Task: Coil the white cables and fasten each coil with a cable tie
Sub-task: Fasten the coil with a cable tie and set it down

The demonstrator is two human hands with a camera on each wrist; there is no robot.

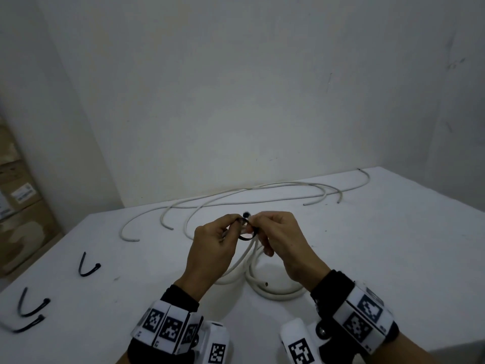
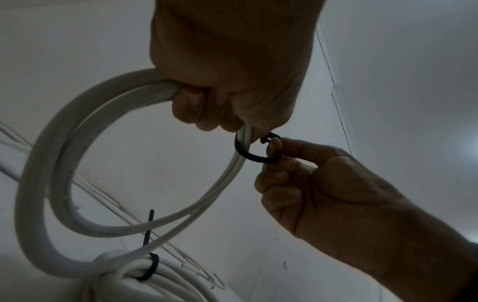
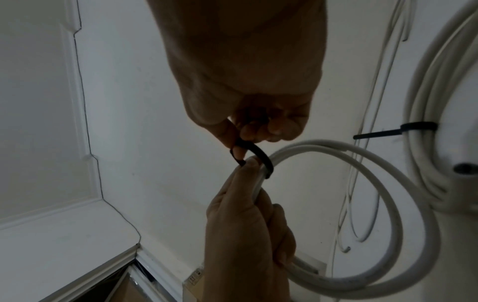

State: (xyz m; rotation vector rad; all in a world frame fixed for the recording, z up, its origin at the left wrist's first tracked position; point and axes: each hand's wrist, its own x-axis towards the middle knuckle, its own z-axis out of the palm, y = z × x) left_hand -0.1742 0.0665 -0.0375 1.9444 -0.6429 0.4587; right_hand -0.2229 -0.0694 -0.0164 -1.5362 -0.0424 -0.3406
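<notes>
cardboard boxes (image 1: 18, 206), stacked at the far left beside the table, one with a white label. white table (image 1: 380, 258), wall behind it. three loose black cable ties, unfastened, on the table's left part: one bent tie (image 1: 88, 266) farther back, one bent tie (image 1: 31, 304) nearer the left edge, one tie (image 1: 27, 325) just in front of that. loose white cables (image 1: 236, 198), uncoiled, sprawled along the table's far side from left of centre to the far right corner, several cut ends showing. left hand (image 1: 212, 243), raised above the table at centre, fingers curled round the coil of white cable (image 2: 64, 163) it holds; thumb and fingertip also meeting the strap of the black cable tie (image 2: 254, 151). that tie forms a wide loop round two strands of the held coil, not drawn tight, just beside the left hand's grip. right hand (image 1: 278, 240), close against the left, thumb and forefinger pinching the tie at its head end, other fingers curled in. held coil hangs from the hands down to the table. finished coil (image 1: 273, 291), lying on the table below the hands, already bound by a closed black tie (image 3: 416, 127) with its tail sticking out.
</notes>
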